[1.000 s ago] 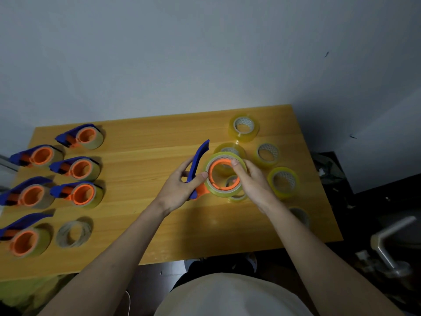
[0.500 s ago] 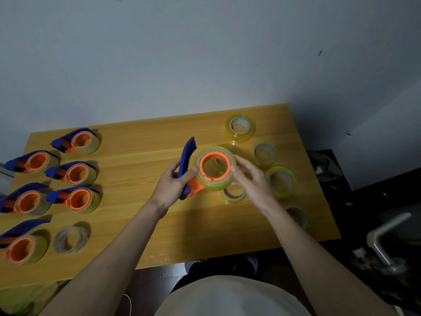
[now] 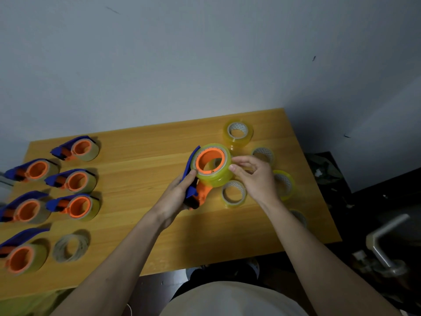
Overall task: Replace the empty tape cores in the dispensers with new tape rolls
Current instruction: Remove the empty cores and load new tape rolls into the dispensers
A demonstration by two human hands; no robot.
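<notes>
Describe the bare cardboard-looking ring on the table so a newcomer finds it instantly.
Start at the wooden table and go to its left side, where six blue-and-orange dispensers lie. At the near end of that group, lies the empty tape core. Unlike its neighbours, it is a thin greyish ring with no dispenser.

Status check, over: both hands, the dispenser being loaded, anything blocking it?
Left hand grips blue-and-orange tape dispenser. Right hand pinches yellow tape roll seated on its orange hub. Loose clear tape roll lies below; nothing blocks.
</notes>
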